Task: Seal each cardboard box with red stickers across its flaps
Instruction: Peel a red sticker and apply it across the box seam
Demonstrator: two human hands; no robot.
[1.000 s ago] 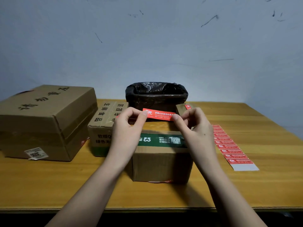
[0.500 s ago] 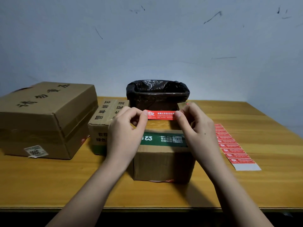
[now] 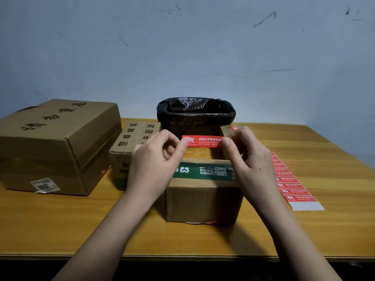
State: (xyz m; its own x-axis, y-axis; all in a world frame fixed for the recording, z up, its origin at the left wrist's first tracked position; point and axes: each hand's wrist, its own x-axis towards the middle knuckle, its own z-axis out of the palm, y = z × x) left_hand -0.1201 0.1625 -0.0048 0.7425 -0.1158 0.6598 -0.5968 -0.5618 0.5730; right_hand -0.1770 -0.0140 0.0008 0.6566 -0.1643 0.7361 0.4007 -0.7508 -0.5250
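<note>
A red sticker [image 3: 203, 141] is stretched flat between both hands above the far part of the small box [image 3: 203, 191], which stands on the surface [image 3: 60, 226] near its front edge. The left hand [image 3: 154, 161] pinches the sticker's left end between thumb and fingers; the right hand [image 3: 249, 159] pinches its right end. A sticker strip [image 3: 292, 183] lies right of the box. Behind it stands a bin [image 3: 195, 116] lined in black; left are a narrow box [image 3: 132, 147] and a big box [image 3: 56, 145].

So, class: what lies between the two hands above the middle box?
In the head view, a red sticker spans between the left hand and right hand, each pinching one end above the box.
</note>
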